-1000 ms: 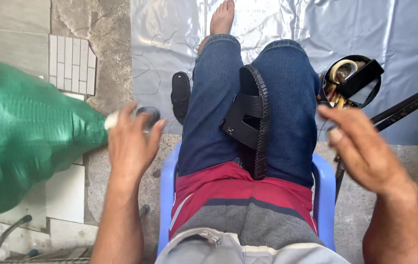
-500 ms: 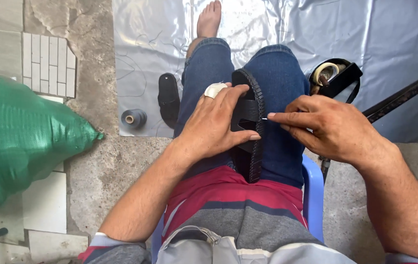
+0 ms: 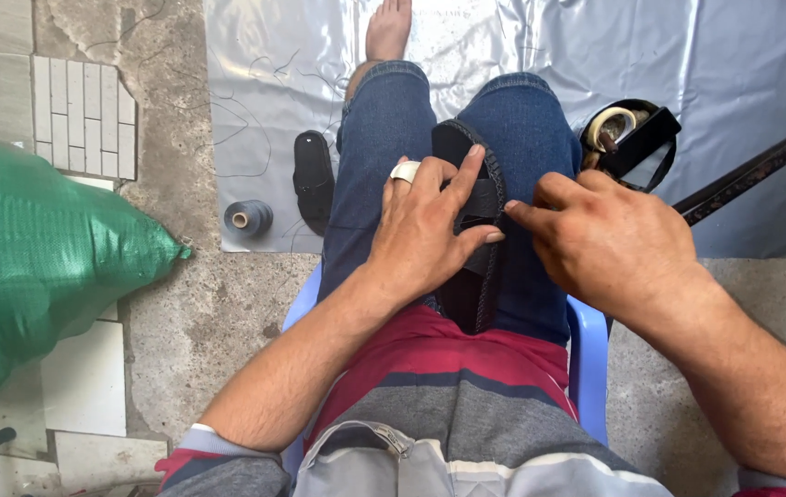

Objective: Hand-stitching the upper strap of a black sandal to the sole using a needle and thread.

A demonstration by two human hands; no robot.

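A black sandal (image 3: 477,276) lies lengthwise on my lap, between my jean-clad thighs. My left hand (image 3: 425,230) presses flat on it, fingers spread over the strap, with a white wrap on the index finger. My right hand (image 3: 609,244) sits at the sandal's right edge, thumb and forefinger pinched together against the strap; whatever is pinched is too small to make out. A second black sandal (image 3: 313,179) lies on the grey plastic sheet (image 3: 742,120) beside my left leg. A grey thread spool (image 3: 247,219) stands next to it.
A bulging green woven sack (image 3: 34,267) fills the left side. Black straps and a tape roll (image 3: 627,138) lie on the sheet at right, with a dark rod (image 3: 761,170) slanting past. I sit on a blue plastic chair (image 3: 590,364) over rough concrete and tile.
One second ago my left hand was out by the thread spool and my right hand was raised. Both came onto the sandal, and the right hand has closed in on the strap.
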